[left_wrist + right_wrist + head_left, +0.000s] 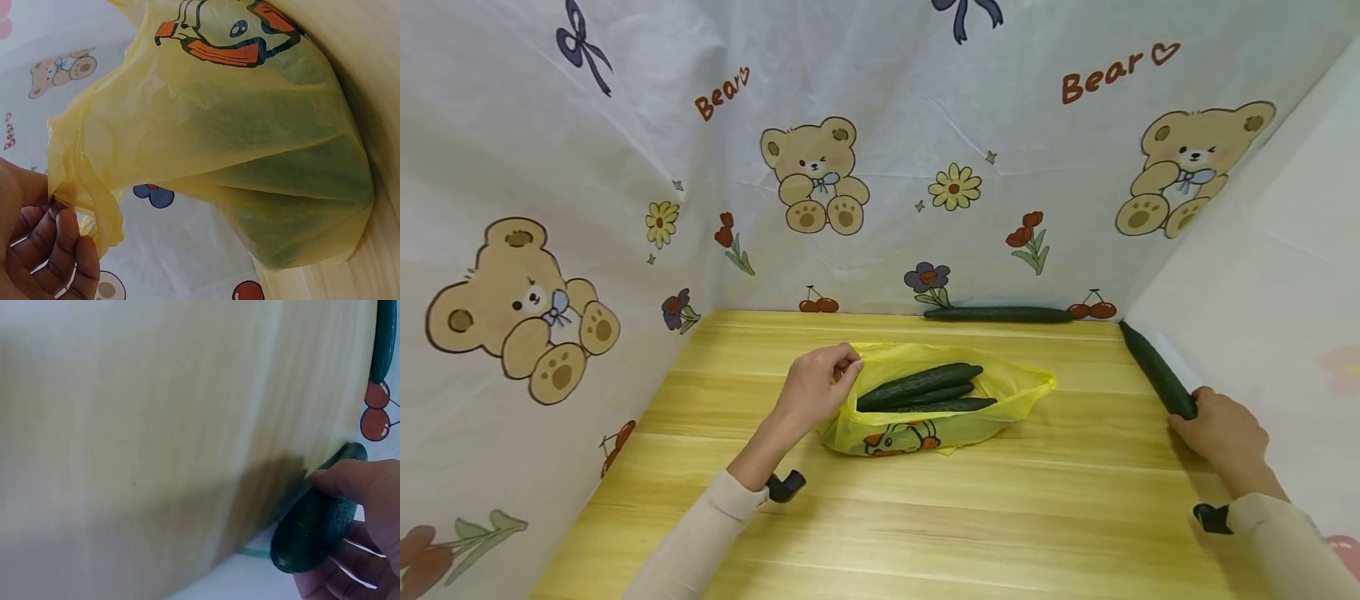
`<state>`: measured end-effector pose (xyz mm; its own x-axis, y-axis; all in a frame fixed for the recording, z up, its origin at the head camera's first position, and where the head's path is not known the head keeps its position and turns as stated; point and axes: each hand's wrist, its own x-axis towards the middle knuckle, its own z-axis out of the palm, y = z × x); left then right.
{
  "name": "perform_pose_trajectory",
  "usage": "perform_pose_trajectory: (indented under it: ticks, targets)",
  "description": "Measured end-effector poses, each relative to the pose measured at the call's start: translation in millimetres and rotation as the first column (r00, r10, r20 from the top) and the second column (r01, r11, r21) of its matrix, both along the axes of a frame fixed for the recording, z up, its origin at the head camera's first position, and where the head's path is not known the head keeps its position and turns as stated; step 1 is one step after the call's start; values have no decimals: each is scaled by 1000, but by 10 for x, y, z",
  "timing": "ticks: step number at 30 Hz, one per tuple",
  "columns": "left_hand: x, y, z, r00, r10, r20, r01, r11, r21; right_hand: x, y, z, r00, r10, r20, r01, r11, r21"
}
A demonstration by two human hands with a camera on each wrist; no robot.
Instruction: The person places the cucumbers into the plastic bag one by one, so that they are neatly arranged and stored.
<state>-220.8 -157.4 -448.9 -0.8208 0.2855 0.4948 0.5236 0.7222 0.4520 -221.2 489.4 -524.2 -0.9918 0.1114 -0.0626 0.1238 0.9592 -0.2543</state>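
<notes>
A yellow plastic bag (925, 433) with a duck print lies on the table, its mouth facing up. Three dark green cucumbers (921, 385) show inside it. My left hand (817, 385) pinches the left side of the bag's rim between thumb and fingers; the left wrist view shows the gathered plastic (103, 206) close up. Over at the table's right edge, my right hand (1228, 433) grips the near end of another cucumber (1153, 367), which slants along the right wall. In the right wrist view the thumb lies across that cucumber (315, 528), with fingers curled beneath.
One more cucumber (1000, 314) lies along the table's back edge, against the bear-printed wall covering (880, 275). Printed sheets rise at the left, back and right of the wooden table (970, 517). A black wrist mount (786, 486) sits by the left cuff.
</notes>
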Motion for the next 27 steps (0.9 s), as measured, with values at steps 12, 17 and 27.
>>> perform_pose_trajectory:
  ticks: [12,17,27]
  targets:
    - [-12,2,34,1000,15,-9,-15,1000,-20,-69,-31,385,992,-16,-122,19,999,26]
    - [-8,12,23,1000,17,-7,-17,1000,-8,-138,-53,586,988,-32,-149,37,999,29]
    - [17,35,10,1000,-1,27,1,1000,0,-204,-82,864,954,-28,-298,34,999,13]
